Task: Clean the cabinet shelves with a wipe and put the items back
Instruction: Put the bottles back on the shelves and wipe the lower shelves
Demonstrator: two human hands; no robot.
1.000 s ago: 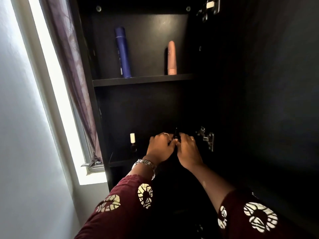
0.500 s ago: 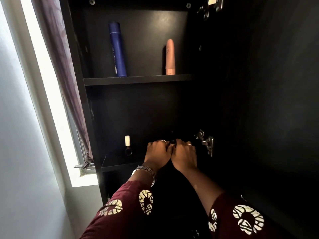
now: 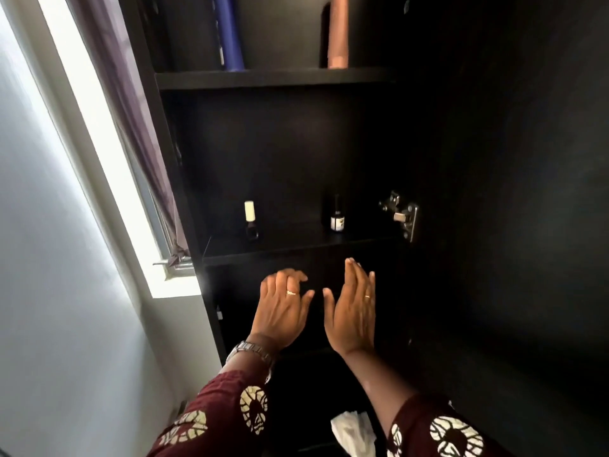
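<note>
The black cabinet's middle shelf (image 3: 296, 249) carries a small dark bottle with a white label (image 3: 337, 216) on the right and a small bottle with a cream cap (image 3: 250, 220) on the left. My left hand (image 3: 282, 308) and my right hand (image 3: 353, 308) hover just below that shelf's front edge, both empty with fingers spread. The upper shelf (image 3: 273, 79) holds a tall blue can (image 3: 229, 34) and a pink tube (image 3: 338, 33). A crumpled white wipe (image 3: 352, 432) lies low in the cabinet, under my right forearm.
A metal hinge (image 3: 403, 216) sticks out at the right end of the middle shelf. The open dark door (image 3: 510, 192) fills the right side. A bright window (image 3: 108, 159) with a purple curtain (image 3: 131, 103) and a white wall lie to the left.
Both hands have let go of the small labelled bottle, now standing alone on the middle shelf, and have pulled back below the shelf edge with fingers opening. The view tilted down.
</note>
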